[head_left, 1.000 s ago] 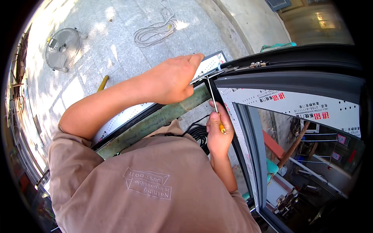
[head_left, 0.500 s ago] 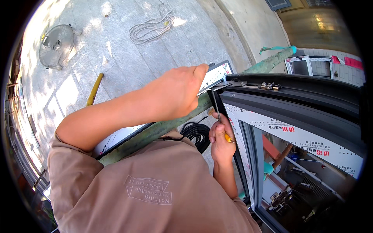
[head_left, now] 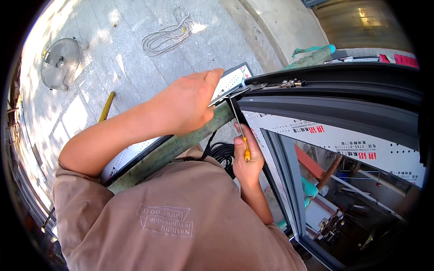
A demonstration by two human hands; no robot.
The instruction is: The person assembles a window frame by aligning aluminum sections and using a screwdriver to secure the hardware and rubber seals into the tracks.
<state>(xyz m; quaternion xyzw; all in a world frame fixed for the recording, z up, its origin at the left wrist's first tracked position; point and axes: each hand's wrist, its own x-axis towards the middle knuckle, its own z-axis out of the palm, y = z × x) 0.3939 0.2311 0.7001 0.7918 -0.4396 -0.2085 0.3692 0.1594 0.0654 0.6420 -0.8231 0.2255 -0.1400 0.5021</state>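
Observation:
My left hand (head_left: 183, 106) grips the top of a dark window frame bar (head_left: 228, 83) that runs down to the lower left. My right hand (head_left: 247, 158) is shut on a screwdriver (head_left: 238, 128) with a yellow handle. Its thin metal shaft points up to the corner of the dark grey window sash (head_left: 334, 108), near a metal hinge fitting (head_left: 289, 83). The sash glass (head_left: 357, 189) carries a white protective film strip along its top. My brown shirt (head_left: 172, 217) fills the lower middle.
Far below lies a paved floor with a round fan (head_left: 58, 63), a coil of pale rope (head_left: 167, 36) and a yellow-handled tool (head_left: 106, 106). A green pipe (head_left: 181, 144) runs under the frame bar. A black cable coil (head_left: 224, 153) lies by my right hand.
The view has shifted, so the sash corner sits higher and further right. My left hand has moved along the frame bar toward its top end. The screwdriver stays at the sash corner.

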